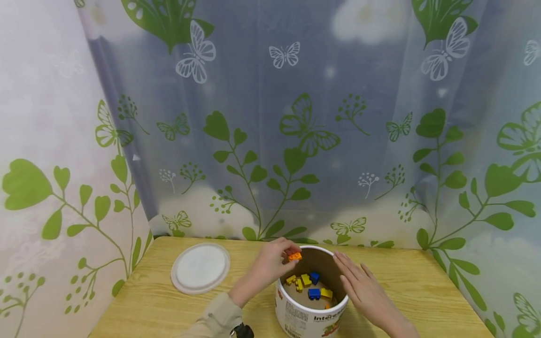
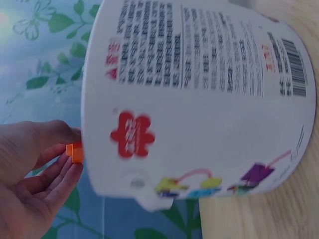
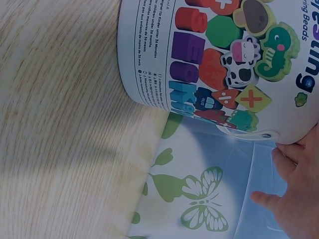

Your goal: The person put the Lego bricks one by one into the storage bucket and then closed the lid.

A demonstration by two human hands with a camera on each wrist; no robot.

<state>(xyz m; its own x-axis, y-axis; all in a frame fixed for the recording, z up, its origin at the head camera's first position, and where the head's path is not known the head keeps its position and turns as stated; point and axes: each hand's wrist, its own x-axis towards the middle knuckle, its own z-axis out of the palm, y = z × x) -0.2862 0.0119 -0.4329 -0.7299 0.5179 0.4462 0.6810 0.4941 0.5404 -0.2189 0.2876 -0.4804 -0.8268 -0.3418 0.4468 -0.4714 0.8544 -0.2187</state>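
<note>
An orange toy brick (image 1: 295,257) is pinched in my left hand (image 1: 272,263), just over the left rim of a white round tub (image 1: 310,307). The left wrist view shows the same orange brick (image 2: 75,152) between thumb and fingers, partly behind the tub's edge. Inside the tub lie several yellow bricks (image 1: 305,280), two blue bricks (image 1: 314,294) and a bit of orange near the front wall. My right hand (image 1: 363,291) rests on the right rim with its fingers stretched out. In the right wrist view that hand (image 3: 299,184) touches the tub's upper edge.
A round white lid (image 1: 200,266) lies flat on the wooden table (image 1: 148,291), left of the tub. Behind the table hangs a curtain (image 1: 270,164) printed with leaves and butterflies. A black watch (image 1: 243,330) is on my left wrist.
</note>
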